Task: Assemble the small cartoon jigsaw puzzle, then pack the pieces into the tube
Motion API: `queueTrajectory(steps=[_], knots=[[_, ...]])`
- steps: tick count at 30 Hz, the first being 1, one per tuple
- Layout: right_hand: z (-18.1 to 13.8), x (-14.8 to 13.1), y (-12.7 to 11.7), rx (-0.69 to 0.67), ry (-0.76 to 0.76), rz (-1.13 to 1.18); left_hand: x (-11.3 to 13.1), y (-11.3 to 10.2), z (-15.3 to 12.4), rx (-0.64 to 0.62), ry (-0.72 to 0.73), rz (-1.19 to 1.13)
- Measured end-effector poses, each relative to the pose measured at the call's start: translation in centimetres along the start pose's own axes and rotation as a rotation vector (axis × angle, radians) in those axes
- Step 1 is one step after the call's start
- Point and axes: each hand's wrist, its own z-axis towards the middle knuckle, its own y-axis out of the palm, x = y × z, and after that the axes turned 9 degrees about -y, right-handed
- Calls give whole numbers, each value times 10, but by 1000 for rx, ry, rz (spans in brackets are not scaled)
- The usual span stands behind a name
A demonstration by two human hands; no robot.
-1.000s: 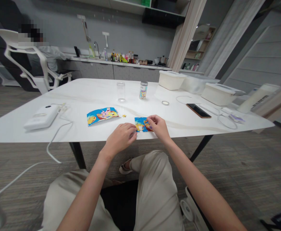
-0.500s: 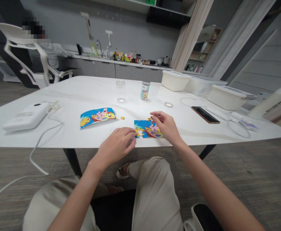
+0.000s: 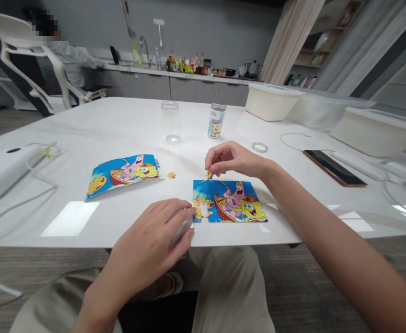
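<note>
Near the front edge of the white table point(image 3: 133, 125) lies a jigsaw puzzle point(image 3: 235, 203) with a cartoon boat scene, with a gap in its lower left part. My right hand point(image 3: 235, 158) pinches a small yellow, red and blue puzzle piece point(image 3: 209, 175) just above the puzzle's top edge. My left hand point(image 3: 157, 226) rests at the puzzle's left edge, its fingertips touching it and its thumb apart, with nothing held. A loose yellow puzzle piece point(image 3: 171, 175) lies between the puzzle and a curled picture sheet point(image 3: 124, 175) printed with the same scene.
Behind stand a clear jar point(image 3: 170, 122) and a cartoon-printed can point(image 3: 217, 121), with a round lid point(image 3: 259, 147) nearby. A phone point(image 3: 333, 167), cables and lidded bins point(image 3: 272, 102) are at right. A white device point(image 3: 6, 166) lies left. A person point(image 3: 72, 60) sits beyond.
My right hand has moved left along the puzzle's top edge with the piece, uncovering the puzzle's right side. The view has come closer to the table. My left hand stays at the puzzle's left edge.
</note>
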Motion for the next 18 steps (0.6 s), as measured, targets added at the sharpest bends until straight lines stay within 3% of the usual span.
queueTrajectory(steps=[7, 13, 18], knots=[[-7, 4, 9, -25, -30, 45, 7, 2, 12, 80, -139, -61], [-9, 0, 4, 25, -2, -47, 15, 8, 24, -21, -127, -120], [-11, -8, 4, -150, 81, -117, 15, 10, 19, -39, -124, -121]])
